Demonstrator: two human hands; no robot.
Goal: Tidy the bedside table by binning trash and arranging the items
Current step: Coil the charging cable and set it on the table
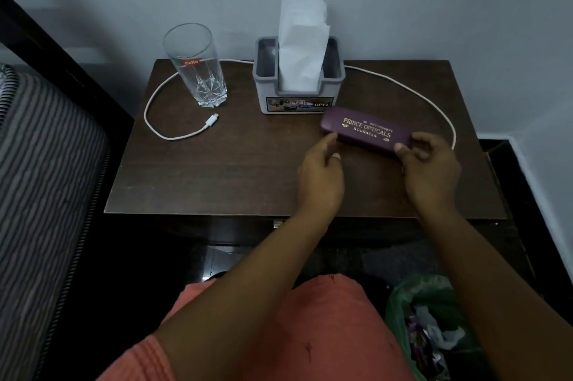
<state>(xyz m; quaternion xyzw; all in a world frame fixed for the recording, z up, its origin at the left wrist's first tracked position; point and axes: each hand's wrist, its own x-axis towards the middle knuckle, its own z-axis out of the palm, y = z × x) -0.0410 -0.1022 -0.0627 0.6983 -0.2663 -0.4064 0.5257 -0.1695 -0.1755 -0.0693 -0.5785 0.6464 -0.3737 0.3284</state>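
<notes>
A purple spectacle case (366, 130) with gold lettering lies slanted on the dark wooden bedside table (217, 169), just in front of the tissue holder. My right hand (431, 166) pinches the case's right end between thumb and curled fingers. My left hand (322, 172) is relaxed, its forefinger touching the case's near left corner. An empty tall glass (198, 70) stands at the back left. A grey holder (266, 86) with white tissues (302, 39) standing in it is at the back middle. A white charging cable (173, 135) loops around behind these things.
A bin lined with a green bag (400, 303) holds wrappers and paper on the floor at lower right. A striped mattress (37, 163) borders the table on the left. The wall rises directly behind the table.
</notes>
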